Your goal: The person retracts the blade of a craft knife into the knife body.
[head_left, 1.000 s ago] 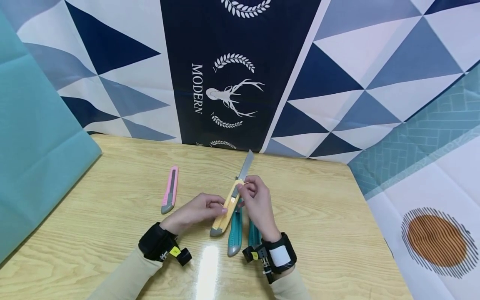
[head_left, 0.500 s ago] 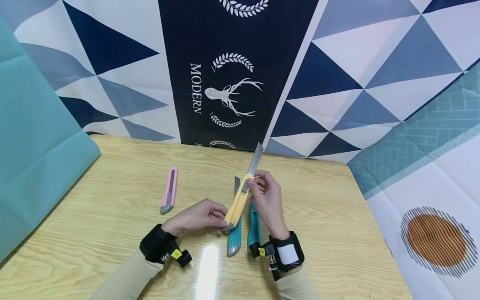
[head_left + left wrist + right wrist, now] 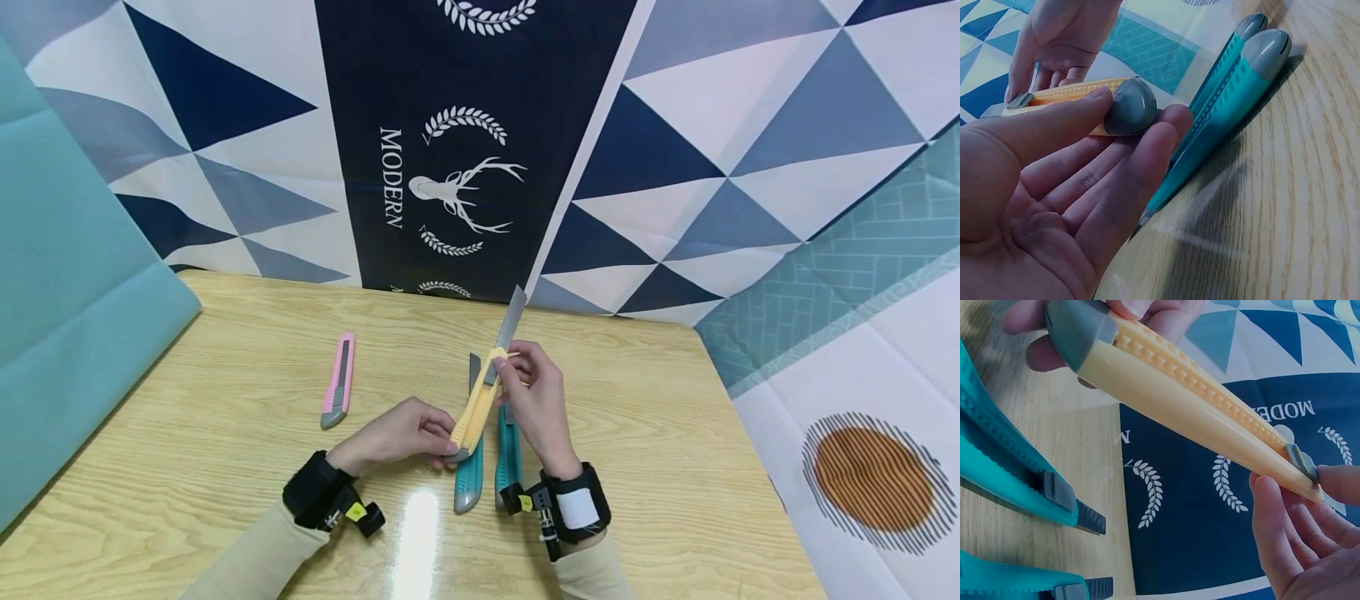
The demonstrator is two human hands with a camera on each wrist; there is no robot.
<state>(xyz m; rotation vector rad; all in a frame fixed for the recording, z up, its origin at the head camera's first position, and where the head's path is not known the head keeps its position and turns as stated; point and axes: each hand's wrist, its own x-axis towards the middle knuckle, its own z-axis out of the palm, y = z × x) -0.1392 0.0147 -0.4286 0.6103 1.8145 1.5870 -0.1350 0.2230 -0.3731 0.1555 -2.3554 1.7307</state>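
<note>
Both hands hold a yellow utility knife (image 3: 476, 414) up off the table, tilted with its long blade (image 3: 513, 317) extended away from me. My left hand (image 3: 401, 433) pinches the grey-capped rear end between thumb and fingers. At the front of the handle, my right hand (image 3: 536, 400) grips it, thumb by the grey slider (image 3: 1301, 464). Beneath the held knife lies a teal utility knife (image 3: 468, 486) with some blade showing. A second teal utility knife (image 3: 508, 454) lies beside it, partly covered by the right hand.
A pink utility knife (image 3: 340, 381) lies on the wooden table (image 3: 637, 433) to the left. Patterned cloth (image 3: 465, 150) stands along the back edge, and a light blue panel (image 3: 82, 317) borders the left side.
The yellow knife has shifted right and its blade tip now reaches farther back. The right hand moved right with it; the left hand now pinches closer to the end cap.
</note>
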